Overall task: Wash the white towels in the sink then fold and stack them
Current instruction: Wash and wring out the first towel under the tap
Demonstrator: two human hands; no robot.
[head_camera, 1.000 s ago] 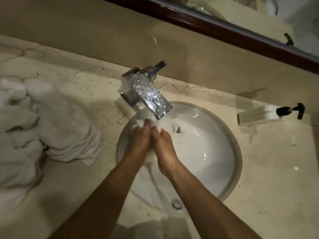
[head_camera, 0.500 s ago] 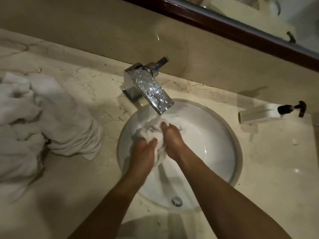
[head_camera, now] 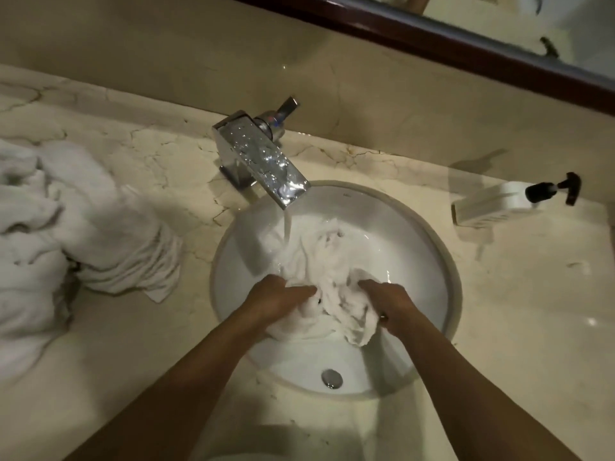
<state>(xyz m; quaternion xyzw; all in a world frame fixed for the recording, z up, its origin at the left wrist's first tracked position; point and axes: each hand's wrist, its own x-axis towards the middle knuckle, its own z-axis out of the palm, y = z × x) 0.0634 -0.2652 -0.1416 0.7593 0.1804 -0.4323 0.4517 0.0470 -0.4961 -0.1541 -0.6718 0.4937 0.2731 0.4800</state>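
Note:
A wet white towel (head_camera: 324, 261) lies bunched in the round white sink (head_camera: 429, 257), under water running from the chrome faucet (head_camera: 263, 159). My left hand (head_camera: 276, 299) grips the towel's near left part. My right hand (head_camera: 386, 302) grips its near right part, where a fold hangs down. The hands are a little apart, with crumpled cloth between them. A pile of other white towels (head_camera: 66, 234) sits on the marble counter (head_camera: 532, 327) to the left of the sink.
A white soap dispenser (head_camera: 496, 202) with a black pump lies on the counter at the right of the sink. The drain (head_camera: 331, 378) shows at the sink's near side. A dark-framed mirror (head_camera: 466, 44) runs along the wall behind.
My hands moved from under the spout toward me and spread apart. The towel, balled up before, now lies opened out across the bowl under the stream.

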